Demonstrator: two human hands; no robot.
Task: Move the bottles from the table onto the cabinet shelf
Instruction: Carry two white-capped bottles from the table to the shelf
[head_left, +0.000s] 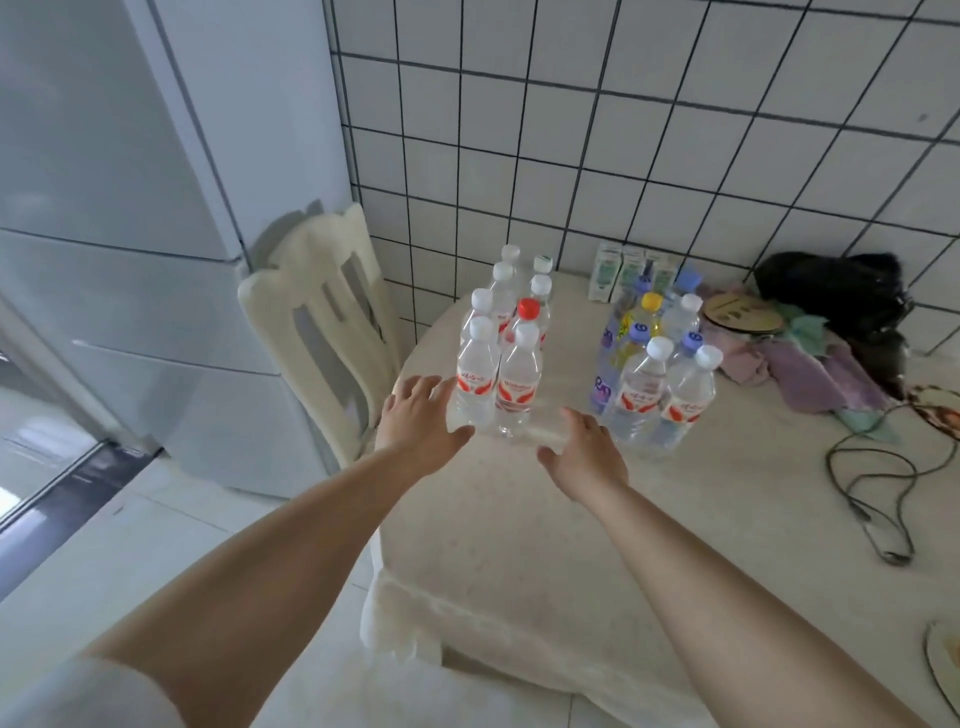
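Note:
Two clusters of clear plastic water bottles stand on a cream table (519, 519). The left cluster (506, 332) has several bottles with white caps and one with a red cap (529, 308). The right cluster (657, 374) holds bottles with white, yellow and purple caps. My left hand (423, 415) is open, its fingers just left of the nearest front bottle (475, 379), close to it or touching. My right hand (587, 452) is open above the table between the two clusters, holding nothing. No cabinet shelf is visible.
A cream chair (322, 332) stands left of the table, beside a grey refrigerator (119, 208). Small cartons (623, 273) line the tiled wall. Crumpled cloths (810, 358), a black bag (836, 286) and a dark cable (883, 499) lie at the right.

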